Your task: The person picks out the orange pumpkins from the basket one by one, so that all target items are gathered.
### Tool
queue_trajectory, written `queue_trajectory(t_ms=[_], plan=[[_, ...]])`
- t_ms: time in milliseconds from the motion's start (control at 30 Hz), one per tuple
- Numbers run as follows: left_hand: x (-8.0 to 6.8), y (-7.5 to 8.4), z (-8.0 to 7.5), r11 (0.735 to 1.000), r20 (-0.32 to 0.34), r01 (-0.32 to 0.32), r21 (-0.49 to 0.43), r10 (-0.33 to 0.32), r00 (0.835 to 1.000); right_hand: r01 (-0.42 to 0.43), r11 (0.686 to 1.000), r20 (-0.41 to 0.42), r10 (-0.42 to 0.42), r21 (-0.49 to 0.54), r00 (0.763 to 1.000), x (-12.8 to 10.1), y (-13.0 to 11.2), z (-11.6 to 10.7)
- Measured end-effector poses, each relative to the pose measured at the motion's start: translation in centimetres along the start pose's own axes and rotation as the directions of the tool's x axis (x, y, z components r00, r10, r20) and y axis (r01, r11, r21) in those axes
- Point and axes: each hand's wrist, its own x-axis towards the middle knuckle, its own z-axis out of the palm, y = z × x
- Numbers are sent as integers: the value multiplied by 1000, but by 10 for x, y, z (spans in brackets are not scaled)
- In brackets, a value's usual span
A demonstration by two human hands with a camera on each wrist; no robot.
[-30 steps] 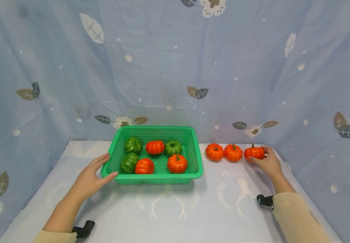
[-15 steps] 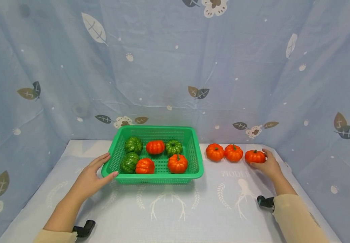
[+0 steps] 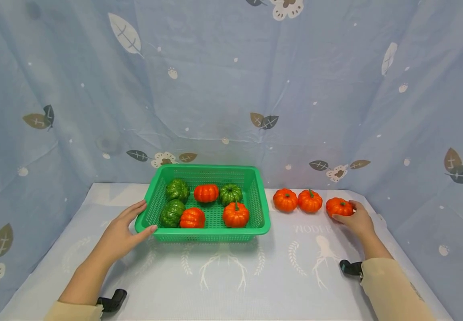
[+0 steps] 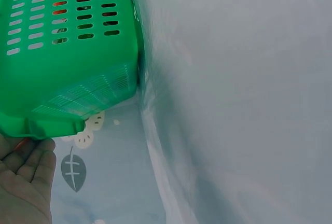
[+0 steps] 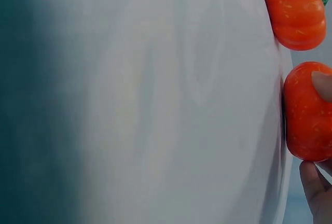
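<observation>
Steadying with flat fingers, the left hand (image 3: 121,232) presses the near-left corner of the green perforated plastic basket (image 3: 261,209) holding small toy pumpkins. Right of the basket, the right hand (image 3: 357,219) grips the end orange toy pumpkin (image 3: 338,206), seated in its row.

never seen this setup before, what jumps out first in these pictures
A bright green basket sits mid-table, holding three green pumpkins and three orange ones. The left hand rests against its near left corner. To its right, three more orange pumpkins stand in a row on the table, and the right hand grips the rightmost pumpkin.
</observation>
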Motion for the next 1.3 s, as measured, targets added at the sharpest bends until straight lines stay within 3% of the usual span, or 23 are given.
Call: queue_trajectory(t_ms=[533, 1033, 1300], plan=[[1, -1, -1, 1000, 8, 7, 6, -7, 1000, -6, 1000, 3, 6, 11, 1000, 19, -11, 9], [3, -3, 0, 1000, 7, -3, 10, 3, 1000, -46, 999, 12, 46, 23, 999, 21, -14, 12], [2, -2, 0, 1000, 4, 5, 14, -5, 1000, -9, 1000, 21, 9, 30, 1000, 18, -15, 7]])
